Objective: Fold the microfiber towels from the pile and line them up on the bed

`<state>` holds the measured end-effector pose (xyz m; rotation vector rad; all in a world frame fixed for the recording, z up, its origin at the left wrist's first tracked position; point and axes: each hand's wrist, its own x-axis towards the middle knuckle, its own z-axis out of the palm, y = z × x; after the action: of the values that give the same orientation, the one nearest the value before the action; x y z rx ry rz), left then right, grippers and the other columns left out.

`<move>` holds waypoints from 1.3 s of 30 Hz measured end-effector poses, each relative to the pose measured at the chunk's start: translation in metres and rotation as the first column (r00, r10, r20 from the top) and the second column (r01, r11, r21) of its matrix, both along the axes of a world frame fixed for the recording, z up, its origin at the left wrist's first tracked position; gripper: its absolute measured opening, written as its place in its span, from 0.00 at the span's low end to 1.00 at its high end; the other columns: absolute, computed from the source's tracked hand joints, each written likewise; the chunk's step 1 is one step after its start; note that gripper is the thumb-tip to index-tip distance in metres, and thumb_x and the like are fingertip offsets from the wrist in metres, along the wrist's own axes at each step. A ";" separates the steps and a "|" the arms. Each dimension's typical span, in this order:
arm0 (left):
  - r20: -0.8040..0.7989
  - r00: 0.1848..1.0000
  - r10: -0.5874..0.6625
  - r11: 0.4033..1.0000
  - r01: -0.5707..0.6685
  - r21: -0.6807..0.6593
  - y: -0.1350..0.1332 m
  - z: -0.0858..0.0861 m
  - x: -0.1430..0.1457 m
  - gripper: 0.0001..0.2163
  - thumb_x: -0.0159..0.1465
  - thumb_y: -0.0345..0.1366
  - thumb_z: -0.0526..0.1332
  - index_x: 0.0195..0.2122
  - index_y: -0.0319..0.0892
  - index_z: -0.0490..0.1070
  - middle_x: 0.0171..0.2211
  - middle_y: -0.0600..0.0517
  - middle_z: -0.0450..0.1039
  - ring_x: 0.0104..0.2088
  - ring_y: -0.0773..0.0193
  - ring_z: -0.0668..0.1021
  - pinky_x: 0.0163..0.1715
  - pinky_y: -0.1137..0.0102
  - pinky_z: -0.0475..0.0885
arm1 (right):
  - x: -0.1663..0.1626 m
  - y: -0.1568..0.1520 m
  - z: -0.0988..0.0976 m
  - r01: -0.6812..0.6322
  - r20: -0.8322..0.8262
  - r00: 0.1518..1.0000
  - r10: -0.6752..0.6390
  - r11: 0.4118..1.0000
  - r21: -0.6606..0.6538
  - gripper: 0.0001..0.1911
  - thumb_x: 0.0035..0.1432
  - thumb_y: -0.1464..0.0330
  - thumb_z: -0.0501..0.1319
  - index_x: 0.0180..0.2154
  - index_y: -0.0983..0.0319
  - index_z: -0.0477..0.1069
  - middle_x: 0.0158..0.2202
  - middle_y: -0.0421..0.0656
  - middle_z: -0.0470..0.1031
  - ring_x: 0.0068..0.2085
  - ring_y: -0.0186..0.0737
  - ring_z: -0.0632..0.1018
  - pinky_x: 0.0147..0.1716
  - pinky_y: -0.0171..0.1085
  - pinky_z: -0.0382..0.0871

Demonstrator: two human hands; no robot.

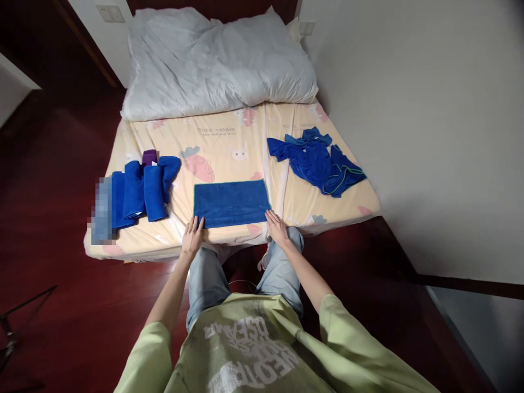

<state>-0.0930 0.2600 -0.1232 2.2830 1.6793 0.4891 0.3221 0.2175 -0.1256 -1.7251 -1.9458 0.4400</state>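
A blue towel (231,203) with green edging lies flat as a rectangle at the near edge of the bed. My left hand (192,236) is at its near left corner, with fingers stretched out and touching the cloth. On the near right corner rests my right hand (277,226), its fingers also extended and apart. To the left sit several rolled or folded blue towels (153,194), with a purple one (149,157) behind them. A loose heap of crumpled blue towels (313,161) lies to the right, some showing green edging.
The bed (229,144) has a cream sheet printed with rabbits and carrots. A white quilt or pillow pile (221,65) fills its far end. A pale wall (429,136) rises on the right. Dark red floor (135,305) surrounds the bed; a thin black stand (8,333) is at lower left.
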 end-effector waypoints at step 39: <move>0.543 0.781 0.307 0.951 -0.278 -0.138 0.007 -0.016 -0.040 0.18 0.59 0.51 0.63 0.39 0.42 0.80 0.44 0.43 0.70 0.48 0.52 0.76 0.47 0.59 0.78 | 0.035 0.018 -0.004 0.213 -0.456 0.858 -0.235 0.972 -0.100 0.07 0.54 0.68 0.63 0.33 0.60 0.80 0.39 0.47 0.73 0.38 0.44 0.75 0.40 0.42 0.75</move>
<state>-0.1333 0.2673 -0.1391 1.6027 1.6923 1.0550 0.3571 0.2358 -0.1291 -1.6588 -1.3850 0.7405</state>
